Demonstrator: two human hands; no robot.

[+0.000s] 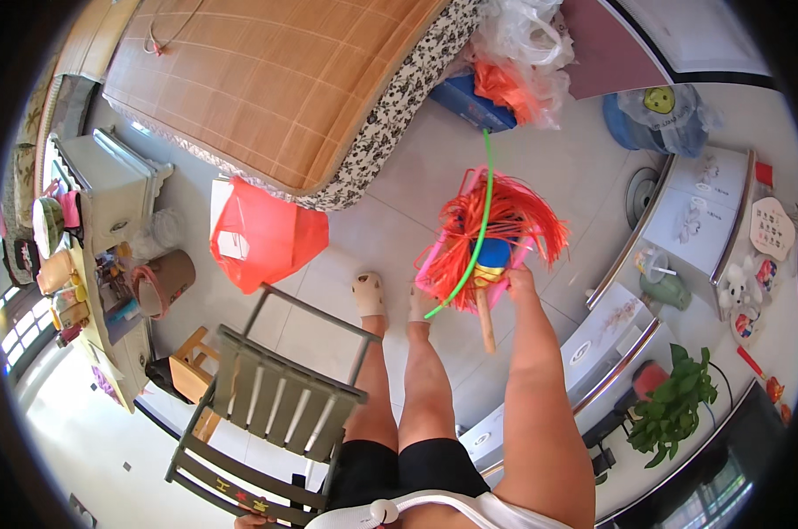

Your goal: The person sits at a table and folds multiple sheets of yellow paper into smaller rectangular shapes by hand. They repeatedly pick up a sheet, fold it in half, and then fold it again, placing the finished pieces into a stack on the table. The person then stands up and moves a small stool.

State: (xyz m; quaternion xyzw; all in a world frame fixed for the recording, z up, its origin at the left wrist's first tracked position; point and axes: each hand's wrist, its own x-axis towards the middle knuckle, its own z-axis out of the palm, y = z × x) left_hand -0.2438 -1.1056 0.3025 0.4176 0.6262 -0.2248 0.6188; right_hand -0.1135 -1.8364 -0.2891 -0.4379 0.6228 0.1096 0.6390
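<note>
My right hand (pixel 522 282) is closed on the edge of a pink plastic basket (pixel 529 198), held out in front of me above the floor. In the basket lies a bundle of red plastic streamers (pixel 480 207), together with a blue and yellow piece (pixel 493 256). A wooden stick (pixel 486 324) pokes out on the near side, and a thin bright green strip (pixel 483 225) arcs across the top. At the lower edge, my left hand (pixel 253 521) is closed on the back of a dark slatted folding chair (pixel 284 401); only part of that hand shows.
A bed with a woven mat (pixel 267 88) fills the far left. A red plastic bag (pixel 271 234) stands beside it. A blue box (pixel 469 104) with bags is ahead. Along the right runs a white drawer cabinet (pixel 606 335) with a plant (pixel 672 401). A brown bin (pixel 165 282) stands left.
</note>
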